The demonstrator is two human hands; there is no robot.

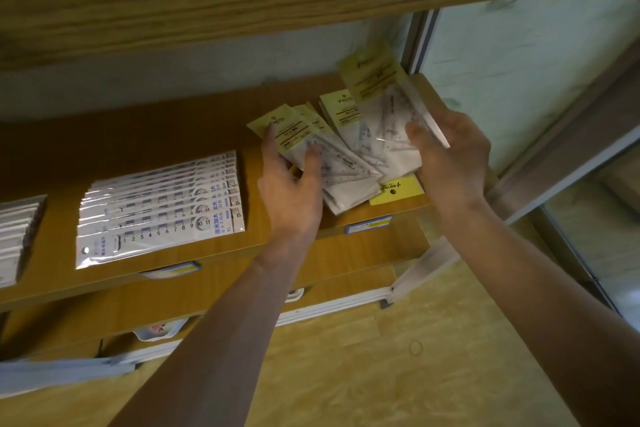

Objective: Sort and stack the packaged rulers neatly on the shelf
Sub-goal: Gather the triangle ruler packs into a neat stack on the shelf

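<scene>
— Nearest on the shelf (207, 263)?
— Neat fanned stack of white ruler packs (161, 208), front left.
— Left hand (291, 184)?
— Grip half open, fingers spread on loose yellow-topped packs (343, 170), mid-shelf.
— Right hand (450, 156)?
— Grip closed on a lifted yellow-topped pack (384, 104), tilted above the pile, farther right.

Honey-brown wood grain across the shelf (194, 135), white packaged rulers (159, 215) printed with black numerals and blue characters at its front, clear packets (349, 163) with pale yellow header cards at its right end, one brighter yellow card (398, 189) near its edge
</scene>
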